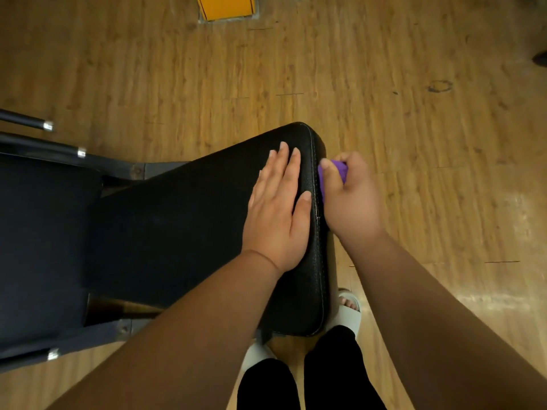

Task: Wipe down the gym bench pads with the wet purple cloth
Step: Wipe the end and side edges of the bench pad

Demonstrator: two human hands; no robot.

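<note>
1. Slippage of the bunched wet purple cloth [337, 170] is judged the nearest risk. It is pinched in the curled grip of the right hand [349, 199] and pressed against the end face of the black stitched vinyl bench pad [177, 217], just below the seam. So little fabric shows past the fingers that it could be dragged loose on a firm stroke.
2. Contact might be made by knuckles rather than cloth with so small a wad, and streaks would then be left along that end face.
3. The left hand [278, 208] is laid flat on the top surface of the pad, beside the same edge, its grip spread with straight fingers and nothing held. The patch under the palm could be missed, or the palm could skid if the vinyl is damp.
4. Drips could be shed onto the wooden plank floor [414, 143] near the white sandals [350, 306], where footing might be lost.
5. The second dark bench pad [38, 247] at the left and the grey metal frame [139, 170] between the pads could be overlooked. Neither can be read as wiped or unwiped.
6. Most of the cloth is hidden inside the right hand, so its size and wetness cannot be judged.
7. Part of the pad's near corner is covered by the left forearm. The yellow object [226, 5] at the top edge is cut off and cannot be identified, and the black bars with chrome tips [26, 121] run out of view at the left.
</note>
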